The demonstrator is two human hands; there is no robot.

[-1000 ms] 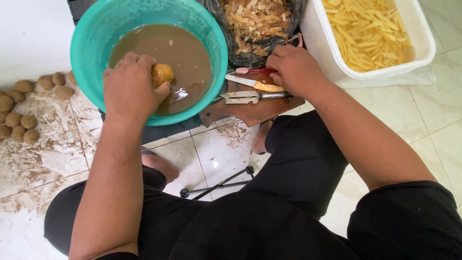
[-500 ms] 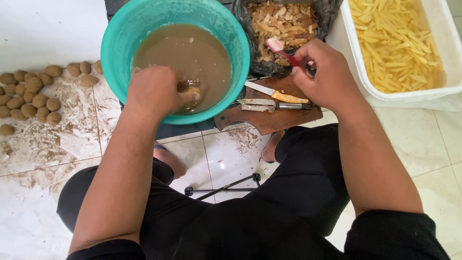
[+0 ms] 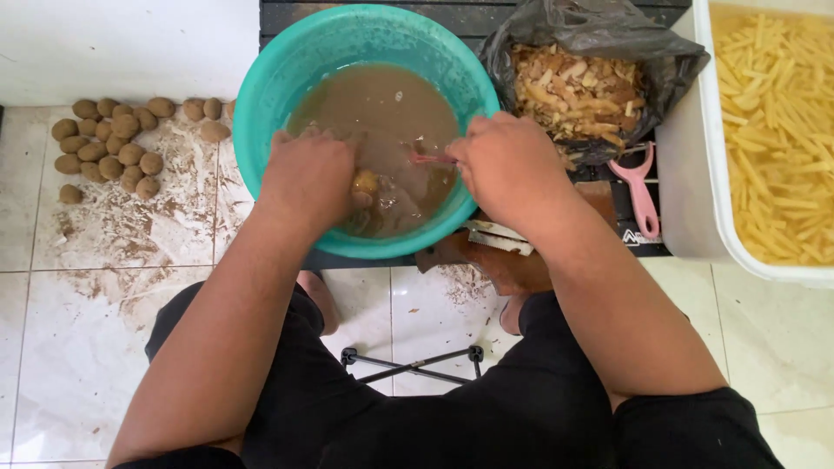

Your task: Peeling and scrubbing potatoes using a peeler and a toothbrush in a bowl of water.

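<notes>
Both hands work over the teal basin [image 3: 261,113] of muddy brown water: the left hand [image 3: 308,178] is closed around a small potato [image 3: 365,182] at the water's surface, and the right hand [image 3: 508,169] is curled around a pink-handled tool [image 3: 432,159] whose tip points toward it. This looks like the washing or scraping step, and the next stroke probably needs the left grip to hold firm on the wet, slippery potato.
</notes>
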